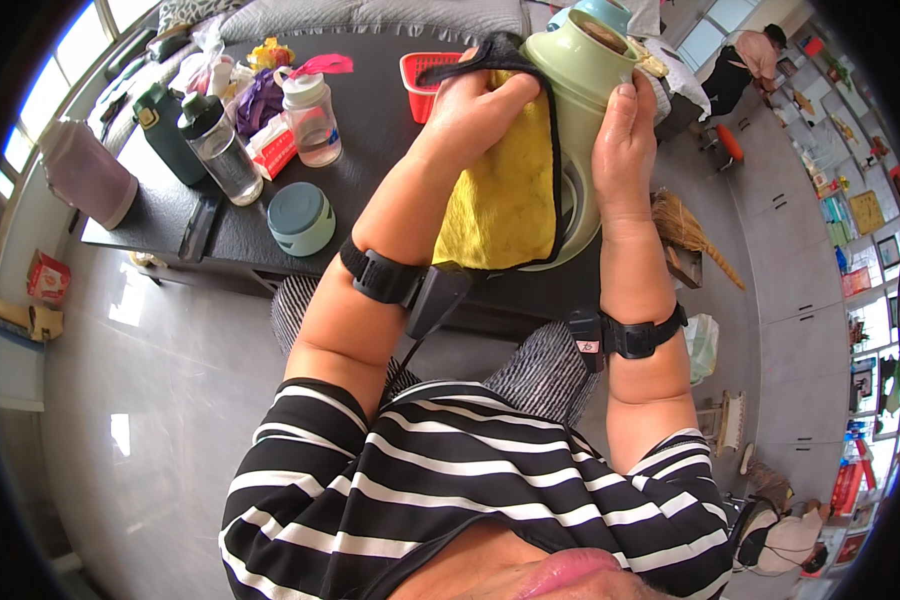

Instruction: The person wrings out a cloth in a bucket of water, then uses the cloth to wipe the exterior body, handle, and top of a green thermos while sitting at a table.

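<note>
My left hand (pixel 474 112) grips a yellow cloth (pixel 504 199) with black edging, its dark underside folded over near the fingers. The cloth hangs down against a pale green thermos flask (pixel 574 75) and covers part of its side. A brown stopper (pixel 604 36), seemingly cork, sits in the flask's mouth. On the flask's right side, my right hand (pixel 624 154) holds it below the rim, thumb up. The flask's handle is partly hidden behind the cloth. Just behind stands a light blue vessel (pixel 607 9), mostly hidden.
A black table (pixel 367 195) carries a red plastic basket (pixel 420 101), a clear bottle (pixel 315 127), a dark-lidded bottle (pixel 225 157), a green jar (pixel 301 217) and a purple-tinted jug (pixel 90 176). At right are a straw broom (pixel 694 229) and a person (pixel 742 64) bending by shelves.
</note>
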`<state>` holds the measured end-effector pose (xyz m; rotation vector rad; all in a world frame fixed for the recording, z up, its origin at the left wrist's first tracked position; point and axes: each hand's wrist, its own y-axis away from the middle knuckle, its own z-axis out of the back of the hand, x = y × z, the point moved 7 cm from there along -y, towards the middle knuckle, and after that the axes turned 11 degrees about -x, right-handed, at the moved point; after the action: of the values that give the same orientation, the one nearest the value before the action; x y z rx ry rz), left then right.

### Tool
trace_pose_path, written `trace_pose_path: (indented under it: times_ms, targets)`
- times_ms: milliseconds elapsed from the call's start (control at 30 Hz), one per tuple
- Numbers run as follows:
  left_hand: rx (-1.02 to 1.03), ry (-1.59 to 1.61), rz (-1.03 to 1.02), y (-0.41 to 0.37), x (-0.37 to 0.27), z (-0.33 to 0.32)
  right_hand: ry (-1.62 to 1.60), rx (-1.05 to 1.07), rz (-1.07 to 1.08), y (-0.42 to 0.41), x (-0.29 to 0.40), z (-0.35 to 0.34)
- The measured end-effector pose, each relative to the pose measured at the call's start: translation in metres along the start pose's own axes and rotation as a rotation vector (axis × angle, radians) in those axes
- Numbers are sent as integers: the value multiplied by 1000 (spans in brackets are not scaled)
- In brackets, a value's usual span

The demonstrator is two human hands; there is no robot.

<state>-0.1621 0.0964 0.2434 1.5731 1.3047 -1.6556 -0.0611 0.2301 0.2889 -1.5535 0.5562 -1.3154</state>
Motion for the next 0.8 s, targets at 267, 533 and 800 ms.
trace_pose_path:
  times_ms: [267,533,800]
  targets:
    - [-261,-491,-305,0,-19,-9,18,58,-33,2,2,-2]
    - [-183,-131,-88,-16,-2,3,154,3,79,14,8,1]
    - [-404,-482,-535,17,-22,-9,117,-15,108,15,7,0]
